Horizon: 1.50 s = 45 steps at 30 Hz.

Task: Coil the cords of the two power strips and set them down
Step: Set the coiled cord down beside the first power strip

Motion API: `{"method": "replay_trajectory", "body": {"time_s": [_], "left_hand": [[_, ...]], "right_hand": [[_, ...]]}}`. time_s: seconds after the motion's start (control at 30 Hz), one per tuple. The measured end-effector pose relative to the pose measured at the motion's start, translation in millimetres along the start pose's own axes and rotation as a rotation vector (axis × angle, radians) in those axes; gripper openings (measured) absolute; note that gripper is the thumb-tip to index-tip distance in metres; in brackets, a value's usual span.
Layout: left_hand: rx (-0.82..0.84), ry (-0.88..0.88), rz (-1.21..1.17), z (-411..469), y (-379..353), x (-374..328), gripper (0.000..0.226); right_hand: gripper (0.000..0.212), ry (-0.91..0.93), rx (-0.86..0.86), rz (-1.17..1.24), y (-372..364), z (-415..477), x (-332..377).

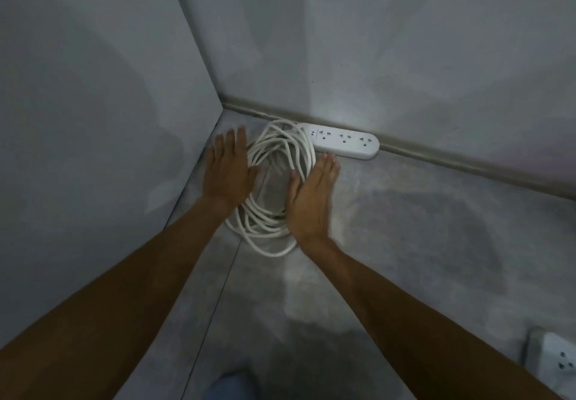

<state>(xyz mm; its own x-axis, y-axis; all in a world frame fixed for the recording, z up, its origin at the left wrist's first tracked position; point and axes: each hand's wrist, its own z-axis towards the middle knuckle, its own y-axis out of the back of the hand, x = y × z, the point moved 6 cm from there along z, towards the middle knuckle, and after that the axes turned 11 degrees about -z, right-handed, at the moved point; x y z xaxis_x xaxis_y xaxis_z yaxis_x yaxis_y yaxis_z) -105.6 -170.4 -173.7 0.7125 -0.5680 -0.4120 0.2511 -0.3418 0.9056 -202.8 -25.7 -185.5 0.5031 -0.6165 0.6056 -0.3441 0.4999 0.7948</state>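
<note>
1. Nearby, at the bottom edge, a blurred blue shape (232, 384) sits on the grey floor (405, 228); what it is cannot be told.
2. At the lower right corner, a second power strip (558, 365), white, lies on the floor, cut off by the frame edge and well apart from the rest.
3. Two bare forearms reach forward over open floor.
4. The left hand (229, 172) is flat with straight fingers at the left side of the coiled cord (261, 225), its thumb over the strands. The right hand (311, 200), fingers straight and together, stands on edge along the coil's right side. Neither grips the cord.
5. The white cord lies in loose round loops on the floor, in the corner of the room.
6. Beyond it, the first power strip (343, 142) lies sockets up, just beside the baseboard (467, 166). The left wall (93, 119) is close beside the left hand; bare floor spreads to the right.
</note>
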Motion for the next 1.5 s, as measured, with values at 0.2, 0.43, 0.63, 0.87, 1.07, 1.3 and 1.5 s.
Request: {"method": "replay_trajectory", "body": {"time_s": [0.2, 0.43, 0.63, 0.87, 1.07, 1.3, 1.5], "left_hand": [[-0.206, -0.076, -0.050, -48, 6, -9, 0.066], [-0.283, -0.021, -0.050, -83, -9, 11, 0.068], [-0.269, 0.006, -0.047, -74, -13, 36, 0.088], [-0.292, -0.018, -0.096, -62, -9, 32, 0.100], [-0.375, -0.062, -0.051, -56, -3, 35, 0.095], [-0.416, -0.101, -0.049, -56, -1, 36, 0.108], [-0.362, 0.027, -0.053, -67, -8, 26, 0.118]], "right_hand": [[0.059, -0.086, -0.082, 0.084, -26, 10, 34], [0.058, -0.062, -0.061, 0.184, -40, 7, 56], [0.054, -0.014, -0.019, 0.073, -43, 21, 68], [0.058, 0.305, -0.154, -0.534, -28, 42, 66], [0.067, 0.609, 0.024, -0.728, -36, 70, 73], [0.094, 0.645, 0.233, -0.535, -35, 84, 57], [0.090, 0.801, 0.310, -0.495, -30, 99, 53]]}}
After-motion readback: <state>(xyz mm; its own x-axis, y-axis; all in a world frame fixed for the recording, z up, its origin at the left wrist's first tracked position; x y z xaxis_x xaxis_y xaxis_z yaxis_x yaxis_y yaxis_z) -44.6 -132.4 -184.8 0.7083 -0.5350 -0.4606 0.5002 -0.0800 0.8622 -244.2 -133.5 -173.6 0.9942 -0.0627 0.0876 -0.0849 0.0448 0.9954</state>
